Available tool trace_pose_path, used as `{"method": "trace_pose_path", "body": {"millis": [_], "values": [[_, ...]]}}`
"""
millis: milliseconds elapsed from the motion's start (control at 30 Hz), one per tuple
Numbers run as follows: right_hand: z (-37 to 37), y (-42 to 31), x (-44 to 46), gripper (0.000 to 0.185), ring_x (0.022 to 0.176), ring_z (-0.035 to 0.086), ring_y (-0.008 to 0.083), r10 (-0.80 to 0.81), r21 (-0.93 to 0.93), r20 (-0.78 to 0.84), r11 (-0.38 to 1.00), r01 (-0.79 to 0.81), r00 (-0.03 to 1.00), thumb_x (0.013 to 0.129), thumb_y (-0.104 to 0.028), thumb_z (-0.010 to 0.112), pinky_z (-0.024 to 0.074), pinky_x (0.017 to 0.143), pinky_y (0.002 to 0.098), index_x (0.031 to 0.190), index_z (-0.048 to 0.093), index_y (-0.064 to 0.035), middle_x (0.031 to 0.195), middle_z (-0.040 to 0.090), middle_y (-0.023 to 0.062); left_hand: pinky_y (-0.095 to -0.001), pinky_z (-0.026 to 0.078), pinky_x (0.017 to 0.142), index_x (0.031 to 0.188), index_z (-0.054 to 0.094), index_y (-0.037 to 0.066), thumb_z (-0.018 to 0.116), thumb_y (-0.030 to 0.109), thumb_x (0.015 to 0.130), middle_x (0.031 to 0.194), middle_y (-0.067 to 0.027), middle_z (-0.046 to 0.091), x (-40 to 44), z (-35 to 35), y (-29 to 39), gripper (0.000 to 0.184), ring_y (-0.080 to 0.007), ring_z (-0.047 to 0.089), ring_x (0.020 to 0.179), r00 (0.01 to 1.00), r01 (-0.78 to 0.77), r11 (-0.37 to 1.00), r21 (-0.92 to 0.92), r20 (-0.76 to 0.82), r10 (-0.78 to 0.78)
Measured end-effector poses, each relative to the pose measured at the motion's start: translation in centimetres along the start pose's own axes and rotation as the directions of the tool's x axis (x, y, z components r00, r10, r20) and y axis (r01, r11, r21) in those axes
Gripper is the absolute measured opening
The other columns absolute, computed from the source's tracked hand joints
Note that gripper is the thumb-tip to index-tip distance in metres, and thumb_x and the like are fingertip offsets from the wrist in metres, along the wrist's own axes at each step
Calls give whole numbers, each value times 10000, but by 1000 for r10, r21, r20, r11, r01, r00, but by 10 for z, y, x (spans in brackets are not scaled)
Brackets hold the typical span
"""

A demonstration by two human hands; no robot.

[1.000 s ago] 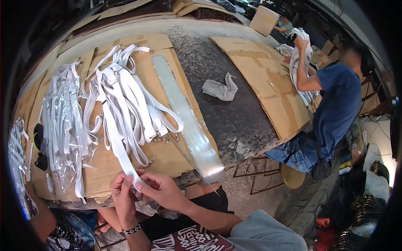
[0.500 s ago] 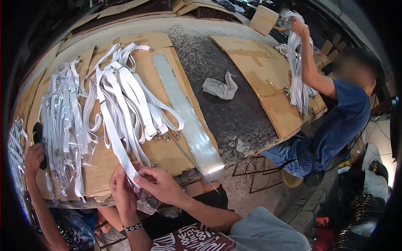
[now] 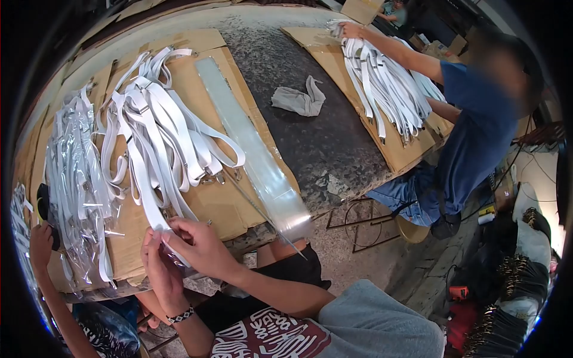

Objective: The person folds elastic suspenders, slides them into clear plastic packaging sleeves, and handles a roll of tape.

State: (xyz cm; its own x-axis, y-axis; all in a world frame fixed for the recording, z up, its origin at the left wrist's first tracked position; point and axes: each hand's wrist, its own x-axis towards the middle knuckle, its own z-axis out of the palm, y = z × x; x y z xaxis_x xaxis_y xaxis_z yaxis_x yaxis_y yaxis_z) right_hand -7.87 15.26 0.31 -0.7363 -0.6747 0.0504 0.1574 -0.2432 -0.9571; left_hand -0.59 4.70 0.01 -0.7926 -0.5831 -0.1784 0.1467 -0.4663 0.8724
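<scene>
The head view looks forward and down, close above the hands [image 3: 202,247] and table [image 3: 334,143].

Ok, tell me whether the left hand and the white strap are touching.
Touching. The head view shows the white strap running down into the fingertips of the left hand, with no gap between them.

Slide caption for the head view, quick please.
Left hand and right hand hold a white strap running up to a pile of straps on cardboard.
</scene>
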Motion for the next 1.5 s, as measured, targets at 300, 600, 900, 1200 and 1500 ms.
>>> {"method": "trace_pose_path", "body": {"millis": [300, 600, 900, 1200, 1500], "values": [[-5, 0, 0, 249, 786, 569, 46, 26, -33, -17, 999, -27, 1000, 993, -158, 598, 483, 680, 242, 1090, 618, 70, 844, 640, 33, -254, 509, 827, 1111, 636, -31, 621, 164, 974, 987, -69, 682, 3, -15, -12, 238, -126, 643, 899, 998, -68, 997, 29, 19, 67], [-4, -1, -7, 236, 742, 545, 40, 109, -155, 53, 983, -100, 993, 992, -165, 600, 461, 640, 245, 985, 609, 71, 796, 623, 25, -255, 534, 803, 1132, 650, -52, 593, 215, 983, 1043, -133, 713, 2, -6, -1, 311, -146, 676, 893, 1000, -6, 999, 38, 6, 6], [0, -7, 2, 223, 747, 578, 59, 12, -140, 24, 990, -9, 1000, 997, -160, 593, 475, 647, 251, 995, 604, 62, 816, 626, 43, -224, 504, 704, 1120, 653, -32, 599, 235, 976, 932, -67, 692, 0, -1, -4, 308, -103, 638, 804, 998, -28, 999, -26, -57, 27], [0, -8, -3, 218, 713, 558, 50, 27, -106, 38, 994, -23, 999, 1011, -158, 566, 470, 635, 240, 1015, 608, 55, 808, 623, 36, -158, 350, 435, 1011, 691, -11, 593, 232, 983, 678, 42, 584, 2, -3, -2, 264, -5, 432, 518, 998, -21, 998, 64, -65, 25], [-4, -8, -2, 220, 713, 557, 50, 51, -149, 78, 988, -39, 996, 1011, -165, 568, 470, 647, 240, 1026, 608, 51, 796, 622, 29, -153, 345, 431, 1005, 687, -8, 592, 229, 984, 679, 36, 592, 0, 1, 1, 256, -4, 455, 521, 995, 1, 998, 67, -98, 6]]}}
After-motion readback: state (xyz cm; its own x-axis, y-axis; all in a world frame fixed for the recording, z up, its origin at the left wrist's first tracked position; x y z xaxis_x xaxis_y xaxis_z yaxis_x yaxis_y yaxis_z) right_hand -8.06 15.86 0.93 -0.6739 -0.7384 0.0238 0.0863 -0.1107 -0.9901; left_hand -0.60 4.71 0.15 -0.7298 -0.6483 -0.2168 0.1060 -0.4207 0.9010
